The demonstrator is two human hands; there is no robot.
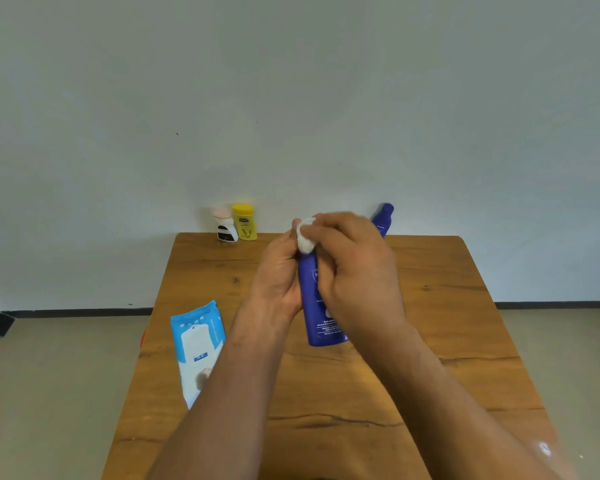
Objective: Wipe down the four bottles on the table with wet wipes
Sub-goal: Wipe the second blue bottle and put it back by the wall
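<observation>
A tall blue bottle is held up above the middle of the wooden table. My left hand grips its upper part from the left. My right hand holds a crumpled white wet wipe against the top of the bottle, where it hides the cap. At the far edge stand a white bottle with a pink cap and a yellow bottle, side by side. A smaller blue bottle stands at the far right, partly hidden by my right hand.
A blue and white pack of wet wipes lies near the table's left edge, partly under my left forearm. A bit of something red peeks out beyond that edge. A pale wall stands behind the table.
</observation>
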